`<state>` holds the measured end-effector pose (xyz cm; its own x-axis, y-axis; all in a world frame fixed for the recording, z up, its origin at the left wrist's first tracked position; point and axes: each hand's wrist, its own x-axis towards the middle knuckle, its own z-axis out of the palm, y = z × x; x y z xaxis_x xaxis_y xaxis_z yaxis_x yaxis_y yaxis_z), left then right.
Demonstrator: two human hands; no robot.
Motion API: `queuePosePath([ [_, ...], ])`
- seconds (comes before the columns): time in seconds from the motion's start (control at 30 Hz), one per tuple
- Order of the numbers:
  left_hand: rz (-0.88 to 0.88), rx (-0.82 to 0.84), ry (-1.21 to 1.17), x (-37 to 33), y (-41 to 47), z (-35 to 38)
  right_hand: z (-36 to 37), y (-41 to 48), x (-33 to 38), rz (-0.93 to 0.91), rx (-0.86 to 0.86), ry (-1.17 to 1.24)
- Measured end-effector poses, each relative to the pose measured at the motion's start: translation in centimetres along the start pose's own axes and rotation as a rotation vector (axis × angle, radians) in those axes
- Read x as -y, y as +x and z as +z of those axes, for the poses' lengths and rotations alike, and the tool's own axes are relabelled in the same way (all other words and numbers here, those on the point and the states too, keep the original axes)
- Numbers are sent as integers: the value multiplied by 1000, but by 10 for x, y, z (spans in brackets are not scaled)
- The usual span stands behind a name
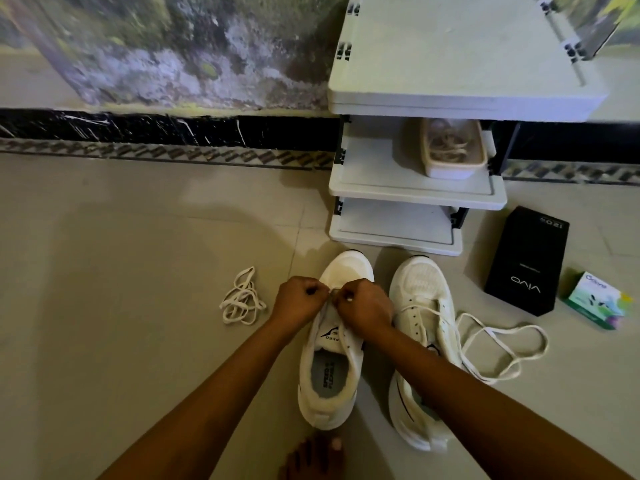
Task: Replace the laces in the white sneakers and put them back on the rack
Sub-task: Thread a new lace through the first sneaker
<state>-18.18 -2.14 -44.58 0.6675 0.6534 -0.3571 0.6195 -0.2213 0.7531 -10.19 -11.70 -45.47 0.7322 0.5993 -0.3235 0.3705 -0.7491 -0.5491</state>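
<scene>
Two white sneakers sit toes-forward just past your bare foot (317, 455), so you're nicely set up. Both hands are curled and nearly touching over the toe end of the left sneaker (329, 393). Your left hand (299, 299) and right hand (363, 306) each pinch what looks like the lace (348, 341) at the bottom eyelets, though your knuckles hide the exact grip.

My tip: even up both ends before you cross them, keep the flat lace untwisted, and feed each tip in from underneath.

The right sneaker (424, 341) has a trailing lace (502, 341) sprawled over the tiles, only partly threaded I reckon. A spare lace (242, 301) lies bundled off to your left. Further out are a black Vivo box (526, 261) and a small green box (595, 301). Past those is the rack (415, 199), with a tub (450, 171) of laces on its middle shelf.
</scene>
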Motion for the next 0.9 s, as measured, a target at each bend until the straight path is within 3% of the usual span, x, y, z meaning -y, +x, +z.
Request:
queuePosePath([
  [0.33,-110,52,-111,1,8,-2,4,2,-2,71,68,143],
  [0.57,-15,68,52,8,12,2,8,-2,1,14,12,48],
  [0.7,101,-18,222,9,14,10,5,-1,-2,-36,10,-15],
  [0.9,100,-76,200,14,17,10,9,-12,-7,-210,-98,-70],
])
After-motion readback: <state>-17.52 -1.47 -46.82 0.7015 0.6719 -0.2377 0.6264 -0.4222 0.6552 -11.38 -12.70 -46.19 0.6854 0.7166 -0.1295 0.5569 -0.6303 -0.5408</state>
